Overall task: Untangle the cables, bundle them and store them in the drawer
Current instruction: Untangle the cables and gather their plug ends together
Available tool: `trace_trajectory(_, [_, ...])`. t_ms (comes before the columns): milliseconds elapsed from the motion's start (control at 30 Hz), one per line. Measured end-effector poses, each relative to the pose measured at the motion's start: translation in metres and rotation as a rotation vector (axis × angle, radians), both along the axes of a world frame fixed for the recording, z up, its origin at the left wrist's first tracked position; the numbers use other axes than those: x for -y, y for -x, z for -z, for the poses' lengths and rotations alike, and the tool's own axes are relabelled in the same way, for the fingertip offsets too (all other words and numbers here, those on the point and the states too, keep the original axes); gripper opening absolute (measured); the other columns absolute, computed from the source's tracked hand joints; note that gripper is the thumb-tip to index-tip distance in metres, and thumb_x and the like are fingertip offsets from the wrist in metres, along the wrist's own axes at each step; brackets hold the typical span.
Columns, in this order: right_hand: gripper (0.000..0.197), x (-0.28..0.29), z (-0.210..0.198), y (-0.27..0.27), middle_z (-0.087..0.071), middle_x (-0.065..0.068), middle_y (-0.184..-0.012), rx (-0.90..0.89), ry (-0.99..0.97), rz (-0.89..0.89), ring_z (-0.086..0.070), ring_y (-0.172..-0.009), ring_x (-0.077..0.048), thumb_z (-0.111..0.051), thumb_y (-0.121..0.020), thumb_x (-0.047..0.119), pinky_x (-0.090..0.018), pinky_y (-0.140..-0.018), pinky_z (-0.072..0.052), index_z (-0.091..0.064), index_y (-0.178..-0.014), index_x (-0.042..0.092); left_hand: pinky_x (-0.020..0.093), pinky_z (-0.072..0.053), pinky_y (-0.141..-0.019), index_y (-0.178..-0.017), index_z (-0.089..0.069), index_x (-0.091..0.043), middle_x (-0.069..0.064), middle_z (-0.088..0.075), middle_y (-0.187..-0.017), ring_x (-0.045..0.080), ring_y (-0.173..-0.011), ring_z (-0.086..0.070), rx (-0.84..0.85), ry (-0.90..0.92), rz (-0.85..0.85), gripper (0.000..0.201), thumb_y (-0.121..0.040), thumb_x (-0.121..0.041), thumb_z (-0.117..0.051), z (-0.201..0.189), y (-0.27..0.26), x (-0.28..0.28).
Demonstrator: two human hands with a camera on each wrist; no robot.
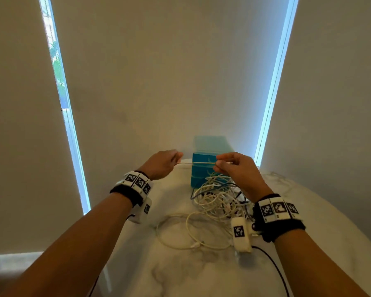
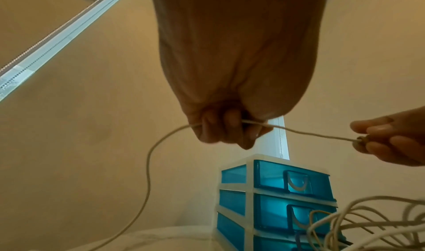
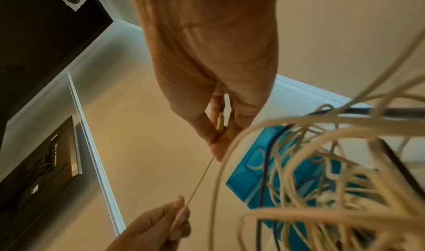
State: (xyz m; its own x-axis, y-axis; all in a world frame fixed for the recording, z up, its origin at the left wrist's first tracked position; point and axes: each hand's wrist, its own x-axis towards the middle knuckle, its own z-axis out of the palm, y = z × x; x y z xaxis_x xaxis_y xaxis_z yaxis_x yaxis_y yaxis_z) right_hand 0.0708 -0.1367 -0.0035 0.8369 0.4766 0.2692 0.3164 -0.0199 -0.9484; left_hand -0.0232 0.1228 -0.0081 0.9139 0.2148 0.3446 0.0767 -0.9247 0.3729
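The right hand [image 1: 237,168] pinches the metal plug [image 3: 220,121] of a thin white cable [image 1: 196,163]. The left hand [image 1: 162,165] pinches the cable further along, mid-frame. It looks light and floppy, best held near the plug. Below lies the cable tangle [image 1: 217,198], before the blue drawers [image 2: 287,196].
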Motion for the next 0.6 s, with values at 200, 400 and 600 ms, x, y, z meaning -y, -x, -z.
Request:
trace_trajectory(200, [0.019, 0.014, 0.017, -0.001, -0.083, 0.005, -0.109, -0.007, -0.056, -0.06, -0.077, -0.107, -0.014, -0.085, -0.092, 0.017, -0.026, -0.091, -0.061, -0.085, -0.111, 0.021, 0.047, -0.037, -0.099, -0.102, -0.066, -0.03, -0.006, -0.064, -0.114, 0.024, -0.114, -0.055, 0.004, -0.115, -0.106, 0.036, -0.115, -0.035, -0.032, -0.001, -0.011, 0.009])
trace_trajectory(400, [0.026, 0.016, 0.026, -0.006, -0.083, -0.006, -0.115, -0.094, -0.243, -0.09, -0.08, -0.109, -0.021, -0.082, -0.096, 0.016, -0.037, -0.098, -0.063, -0.081, -0.122, 0.017, 0.042, -0.058, -0.086, -0.112, -0.064, -0.022, -0.004, -0.075, -0.101, 0.018, -0.091, -0.072, 0.13, 0.245, 0.222, 0.042, -0.112, -0.055, -0.039, -0.001, -0.019, 0.084])
trace_trajectory(600, [0.025, 0.031, 0.034, -0.013, -0.082, -0.004, -0.111, -0.044, -0.286, 0.047, -0.079, -0.108, -0.022, -0.083, -0.095, 0.017, -0.037, -0.096, -0.064, -0.078, -0.12, 0.015, 0.038, -0.051, -0.071, -0.106, -0.07, -0.021, 0.015, -0.071, -0.091, 0.019, -0.074, -0.061, 0.174, 0.369, 0.175, 0.031, -0.111, -0.045, -0.052, 0.011, -0.046, 0.103])
